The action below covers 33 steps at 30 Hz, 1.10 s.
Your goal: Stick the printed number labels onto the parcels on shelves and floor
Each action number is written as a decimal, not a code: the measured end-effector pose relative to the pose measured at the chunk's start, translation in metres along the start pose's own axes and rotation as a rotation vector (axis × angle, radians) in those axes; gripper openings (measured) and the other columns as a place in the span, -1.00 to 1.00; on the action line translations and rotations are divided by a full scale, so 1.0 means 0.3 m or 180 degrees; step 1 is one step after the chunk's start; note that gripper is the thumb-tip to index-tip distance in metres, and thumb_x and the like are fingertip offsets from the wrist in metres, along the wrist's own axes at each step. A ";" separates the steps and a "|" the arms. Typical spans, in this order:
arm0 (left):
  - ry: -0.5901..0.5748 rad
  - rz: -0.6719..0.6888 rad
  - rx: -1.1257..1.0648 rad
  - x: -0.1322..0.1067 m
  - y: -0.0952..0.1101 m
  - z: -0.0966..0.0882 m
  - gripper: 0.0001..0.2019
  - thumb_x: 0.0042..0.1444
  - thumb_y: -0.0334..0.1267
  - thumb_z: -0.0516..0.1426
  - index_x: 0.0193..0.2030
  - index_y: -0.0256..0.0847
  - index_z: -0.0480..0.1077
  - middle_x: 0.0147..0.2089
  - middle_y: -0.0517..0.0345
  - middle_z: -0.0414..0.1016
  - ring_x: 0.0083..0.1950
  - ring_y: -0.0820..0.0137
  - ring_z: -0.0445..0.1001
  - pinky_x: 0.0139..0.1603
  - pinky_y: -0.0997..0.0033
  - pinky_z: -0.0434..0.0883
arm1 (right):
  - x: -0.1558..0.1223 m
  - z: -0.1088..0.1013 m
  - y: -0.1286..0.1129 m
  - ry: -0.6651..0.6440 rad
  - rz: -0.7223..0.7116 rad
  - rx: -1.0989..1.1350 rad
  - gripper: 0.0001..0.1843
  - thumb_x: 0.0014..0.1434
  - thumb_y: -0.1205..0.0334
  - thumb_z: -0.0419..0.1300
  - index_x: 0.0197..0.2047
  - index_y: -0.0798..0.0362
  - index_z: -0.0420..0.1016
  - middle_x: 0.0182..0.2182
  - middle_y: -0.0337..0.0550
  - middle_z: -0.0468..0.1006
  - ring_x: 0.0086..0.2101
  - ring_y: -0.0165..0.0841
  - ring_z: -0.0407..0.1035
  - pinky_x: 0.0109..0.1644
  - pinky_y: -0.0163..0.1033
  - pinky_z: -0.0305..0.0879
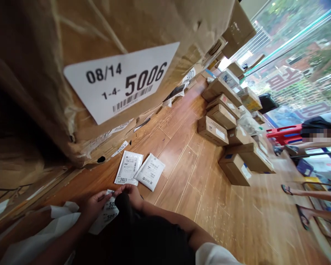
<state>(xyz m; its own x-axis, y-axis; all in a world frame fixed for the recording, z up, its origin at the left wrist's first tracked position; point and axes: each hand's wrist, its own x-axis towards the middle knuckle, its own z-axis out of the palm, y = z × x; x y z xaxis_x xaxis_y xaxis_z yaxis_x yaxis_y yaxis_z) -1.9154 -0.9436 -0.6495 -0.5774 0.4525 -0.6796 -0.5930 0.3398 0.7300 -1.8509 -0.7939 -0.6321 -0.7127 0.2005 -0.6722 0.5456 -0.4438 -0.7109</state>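
Note:
My left hand [97, 203] is closed around the edge of a strip of white number labels [110, 215], printed with black numbers beginning "50". At the strip's upper end, the bent fingers of my right hand [131, 194] pinch its edge; the fingertips are partly hidden. Black clothing covers part of the strip. Just beyond my hands, two white mailer bags lie on the wooden floor. The left mailer [129, 167] bears a sticker reading 5023, and the right mailer [151, 172] has a printed shipping label.
A large carton [143, 22] labelled 5006 looms close at upper left. Several cardboard boxes [213, 130] stand across the wooden floor [187, 173]. White wrapping [44, 235] lies at lower left. Another person's sandaled feet [303, 217] show at right, near a red plastic stool [284, 135].

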 end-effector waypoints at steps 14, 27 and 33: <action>-0.0127 -0.0345 -0.1160 -0.009 0.128 0.010 -0.34 -0.42 0.09 0.38 -0.17 -0.29 0.50 -0.43 0.12 0.62 -0.42 0.33 0.53 -0.31 0.36 0.46 | 0.032 -0.023 -0.082 -0.0229 0.0301 0.0148 -0.49 -0.27 -0.17 0.41 -0.55 0.16 0.50 -0.64 -0.29 0.43 -0.60 -0.53 0.22 -0.41 -0.31 0.15; -0.0233 0.0031 -0.0299 -0.004 0.118 -0.005 -0.36 -0.32 0.20 0.25 -0.20 -0.31 0.49 -0.42 0.11 0.56 -0.35 0.28 0.49 -0.33 0.37 0.37 | 0.028 -0.007 -0.086 -0.0437 0.0259 -0.0005 -0.51 -0.46 0.01 0.52 -0.51 0.15 0.51 -0.56 -0.26 0.51 -0.48 -0.45 0.34 -0.22 -0.24 0.25; 0.0053 0.0253 0.0378 -0.021 0.072 0.006 -0.58 -0.13 0.19 0.10 -0.52 -0.18 0.29 -0.60 0.28 0.33 -0.50 0.41 0.30 -0.46 0.44 0.23 | 0.018 0.004 -0.033 -0.0070 0.0037 -0.0119 -0.46 -0.44 -0.12 0.47 -0.53 0.09 0.40 -0.61 -0.33 0.41 -0.55 -0.48 0.25 -0.37 -0.27 0.22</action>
<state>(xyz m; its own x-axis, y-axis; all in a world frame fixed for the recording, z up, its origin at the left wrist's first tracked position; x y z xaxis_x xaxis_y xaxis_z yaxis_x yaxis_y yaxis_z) -1.9235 -0.9375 -0.6292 -0.6297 0.4686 -0.6196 -0.4749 0.3991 0.7844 -1.8606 -0.7895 -0.6285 -0.7155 0.1761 -0.6760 0.5698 -0.4129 -0.7106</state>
